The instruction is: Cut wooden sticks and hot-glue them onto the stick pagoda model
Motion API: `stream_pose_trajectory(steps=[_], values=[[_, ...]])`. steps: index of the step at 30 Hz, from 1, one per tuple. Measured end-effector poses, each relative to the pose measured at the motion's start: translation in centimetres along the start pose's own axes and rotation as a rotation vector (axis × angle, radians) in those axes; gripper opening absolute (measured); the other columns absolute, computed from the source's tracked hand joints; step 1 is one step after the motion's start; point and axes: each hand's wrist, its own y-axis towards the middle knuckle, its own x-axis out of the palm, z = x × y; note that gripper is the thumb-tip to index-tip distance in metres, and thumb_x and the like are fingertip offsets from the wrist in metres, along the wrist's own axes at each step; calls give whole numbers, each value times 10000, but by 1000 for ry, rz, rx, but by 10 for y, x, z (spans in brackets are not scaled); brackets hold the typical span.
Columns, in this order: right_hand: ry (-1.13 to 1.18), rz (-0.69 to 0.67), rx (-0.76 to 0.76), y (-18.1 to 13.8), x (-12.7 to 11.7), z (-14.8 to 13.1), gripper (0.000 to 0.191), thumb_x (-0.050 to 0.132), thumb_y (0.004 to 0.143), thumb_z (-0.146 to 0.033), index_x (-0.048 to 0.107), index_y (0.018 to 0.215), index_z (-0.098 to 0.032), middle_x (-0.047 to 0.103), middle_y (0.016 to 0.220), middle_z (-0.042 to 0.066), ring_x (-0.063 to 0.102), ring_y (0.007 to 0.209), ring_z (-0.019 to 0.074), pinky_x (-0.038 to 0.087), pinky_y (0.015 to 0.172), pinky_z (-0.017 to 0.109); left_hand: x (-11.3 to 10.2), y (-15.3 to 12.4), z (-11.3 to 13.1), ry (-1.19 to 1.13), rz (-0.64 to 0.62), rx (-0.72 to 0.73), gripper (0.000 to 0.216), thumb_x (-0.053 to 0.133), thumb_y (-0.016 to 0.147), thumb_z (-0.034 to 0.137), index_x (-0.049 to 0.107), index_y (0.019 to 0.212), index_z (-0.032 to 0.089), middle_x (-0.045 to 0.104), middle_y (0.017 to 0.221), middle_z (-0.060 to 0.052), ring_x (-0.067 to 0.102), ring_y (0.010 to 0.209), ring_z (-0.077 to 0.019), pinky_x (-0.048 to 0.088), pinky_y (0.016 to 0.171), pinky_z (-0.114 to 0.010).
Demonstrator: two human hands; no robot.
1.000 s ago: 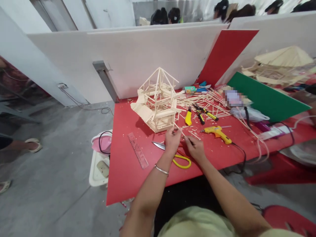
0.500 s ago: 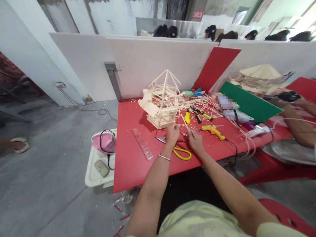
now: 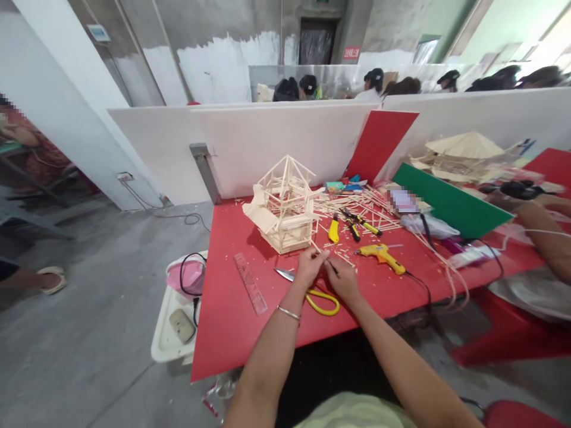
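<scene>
On the floor at the far left a white tray holds a pink thing with a black cord. Next to it stands the red table, with a translucent ruler lying slantwise near its left side. Behind the ruler stands a stick house, upright, with a peaked open roof frame.

In front of the house the left hand and the right hand meet just above the table. Between them is a thin stick. Its far end points up and left towards the base of the house, and its near end runs in between the closed fingertips of both hands. The left thumb and forefinger pinch it from the left, and the right fingertips nip it from the right, the other fingers curled. Under the wrists lie scissors with yellow handles, blades pointing left.

Further right lie a yellow cutter, pliers and a yellow glue gun, among loose sticks. Beyond them a green board leans, and a co-worker's arm rests at the right edge.
</scene>
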Motion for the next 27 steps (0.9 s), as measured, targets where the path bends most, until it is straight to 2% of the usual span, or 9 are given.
stream_pose_trajectory(steps=[3, 6, 10, 13, 16, 21, 24, 27], values=[[29, -45, -33, 3, -3, -3, 383, 332, 1031, -378, 680, 977, -227, 749, 873, 86, 686, 762, 219, 530, 704, 334, -3, -1, 14, -11, 41, -33, 483, 716, 737, 621, 638, 662, 150, 497, 533, 44, 422, 497, -84, 345, 503, -212], [64, -81, -44, 6, -3, -5, 377, 323, 1040, -345, 685, 1009, -246, 758, 903, 75, 702, 783, 210, 542, 716, 324, -8, 0, 29, -71, 106, -129, 514, 686, 733, 678, 662, 723, 164, 426, 465, 70, 351, 415, -70, 284, 436, -205], [94, -126, -42, 3, -1, -4, 384, 320, 1043, -337, 692, 1005, -250, 756, 887, 85, 695, 770, 206, 531, 706, 307, -8, 2, 39, -74, 220, -103, 491, 726, 703, 654, 650, 730, 169, 590, 586, 16, 361, 406, -49, 284, 413, -195], [101, -148, -24, -3, 0, 1, 374, 337, 1040, -337, 697, 993, -246, 749, 855, 101, 685, 756, 216, 513, 708, 321, -6, 5, 34, -40, 276, -112, 479, 761, 674, 634, 657, 737, 171, 628, 609, 6, 379, 393, -48, 298, 408, -195], [104, -155, 9, -11, -1, 8, 381, 333, 1036, -349, 698, 1065, -242, 743, 838, 111, 679, 756, 232, 507, 704, 345, -6, 6, 23, 42, 271, -118, 448, 758, 704, 605, 670, 721, 167, 602, 557, 9, 440, 419, -66, 339, 440, -193], [59, -264, 78, -17, -2, 15, 469, 263, 1041, -354, 659, 1266, -240, 759, 1041, 128, 709, 929, 234, 540, 807, 345, -13, 7, 7, 94, 453, -71, 415, 748, 739, 561, 632, 695, 166, 602, 575, 18, 447, 421, -64, 339, 439, -190], [67, -267, 112, -19, -2, 16, 485, 257, 1050, -354, 638, 1320, -223, 748, 1160, 123, 712, 1021, 223, 537, 885, 328, -14, 5, 4, 119, 532, -51, 361, 757, 753, 513, 674, 823, 169, 624, 612, 24, 453, 430, -67, 342, 443, -189], [175, -199, 132, -19, -4, 16, 451, 311, 1052, -375, 643, 1308, -210, 743, 1196, 108, 714, 1049, 217, 519, 923, 312, -13, 1, 6, 146, 525, 14, 370, 786, 747, 473, 719, 943, 166, 646, 654, 17, 478, 469, -73, 369, 469, -196]])
